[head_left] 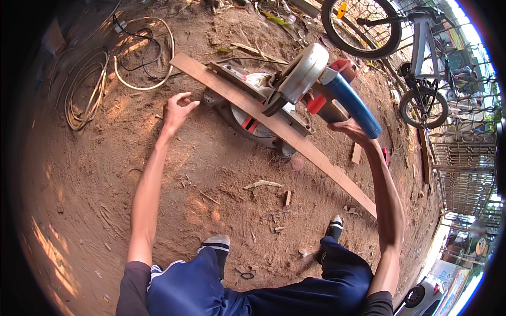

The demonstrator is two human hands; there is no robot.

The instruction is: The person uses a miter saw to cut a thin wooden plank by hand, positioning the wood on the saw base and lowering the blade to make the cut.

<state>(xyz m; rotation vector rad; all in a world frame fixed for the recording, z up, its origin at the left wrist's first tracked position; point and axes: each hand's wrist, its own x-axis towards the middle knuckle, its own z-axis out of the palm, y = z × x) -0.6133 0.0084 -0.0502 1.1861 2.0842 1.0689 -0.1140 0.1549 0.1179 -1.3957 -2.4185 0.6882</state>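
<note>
Right hand [354, 129] up at the saw [303, 73], fingers partly hidden, grip impossible to tell! Left hand [179, 110] released, fingers loosely curled near the board [237, 97], which lies slantwise across the saw's base; beyond, a bike [421, 47]!

The blade guard [305, 71] is glossy metal, the plank [216, 83] matt wood, the ground [226, 174] rough.

Outdoors, the ground [100, 174] is loose brown dirt (streaked with sunlight [52, 255] at lower left). A bicycle [421, 50] stands near a fence [466, 152] on the right.
</note>
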